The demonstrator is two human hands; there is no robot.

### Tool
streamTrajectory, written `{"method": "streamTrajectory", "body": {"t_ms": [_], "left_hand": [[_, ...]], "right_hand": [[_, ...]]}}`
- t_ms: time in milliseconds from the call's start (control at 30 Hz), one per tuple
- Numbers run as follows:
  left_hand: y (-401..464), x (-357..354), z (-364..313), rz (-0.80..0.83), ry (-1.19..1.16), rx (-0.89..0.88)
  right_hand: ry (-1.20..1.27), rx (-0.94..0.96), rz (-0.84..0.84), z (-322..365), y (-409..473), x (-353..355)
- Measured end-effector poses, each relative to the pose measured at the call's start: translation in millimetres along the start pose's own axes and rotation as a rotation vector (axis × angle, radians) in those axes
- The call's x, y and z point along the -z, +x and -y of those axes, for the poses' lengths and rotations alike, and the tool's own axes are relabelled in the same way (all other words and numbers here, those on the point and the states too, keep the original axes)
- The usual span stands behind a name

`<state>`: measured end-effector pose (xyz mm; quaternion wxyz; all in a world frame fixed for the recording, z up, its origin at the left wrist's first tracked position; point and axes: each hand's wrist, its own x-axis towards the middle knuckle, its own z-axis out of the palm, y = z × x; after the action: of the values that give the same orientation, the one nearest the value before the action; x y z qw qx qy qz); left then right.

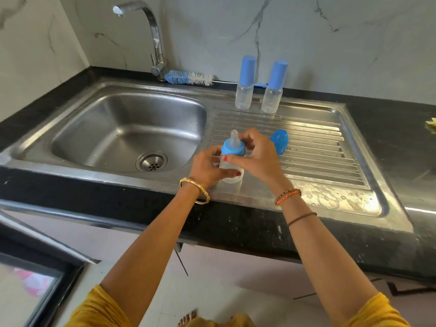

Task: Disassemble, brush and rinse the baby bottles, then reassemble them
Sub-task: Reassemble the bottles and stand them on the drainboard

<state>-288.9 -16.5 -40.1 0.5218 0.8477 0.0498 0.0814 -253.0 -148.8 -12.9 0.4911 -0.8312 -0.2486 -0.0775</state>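
Both hands are on one baby bottle (230, 172), which is upright at the near edge of the ribbed drainboard (318, 147), just right of the sink basin (127, 131). The left hand (207, 166) is curled round the clear body, thumb wrapped across the front. The right hand (256, 153) comes over from the other side, fingers bent and pinching the blue collar ring (232, 148), with the clear teat (234, 135) poking up bare above it. The bottle's blue cap (279, 140) lies on its side on the drainboard, just behind the right hand. Further back, two more bottles, the left one (245, 86) and the right one (274, 89), stand close together near the wall, each still capped in blue. Behind them, against the wall, lies the bottle brush (188, 77), its bristles beside the tap (153, 43). The dark bench (389, 128) runs off to the right
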Motion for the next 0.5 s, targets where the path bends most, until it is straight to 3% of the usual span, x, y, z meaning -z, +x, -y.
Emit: {"method": "streamTrajectory", "body": {"t_ms": [100,233,333,500], "left_hand": [[-1,2,-1,0.02,-0.021,-0.009],[1,4,-1,0.043,-0.034,0.026],[2,2,0,0.035,-0.04,0.033],[5,-1,6,0.02,-0.012,-0.004]], "right_hand": [[-0.017,-0.049,-0.062,2,-1,-7],[0.147,-0.124,0.175,4,4,7],[0.127,-0.091,0.318,5,8,9],[0.095,-0.064,0.14,6,4,3]]}}
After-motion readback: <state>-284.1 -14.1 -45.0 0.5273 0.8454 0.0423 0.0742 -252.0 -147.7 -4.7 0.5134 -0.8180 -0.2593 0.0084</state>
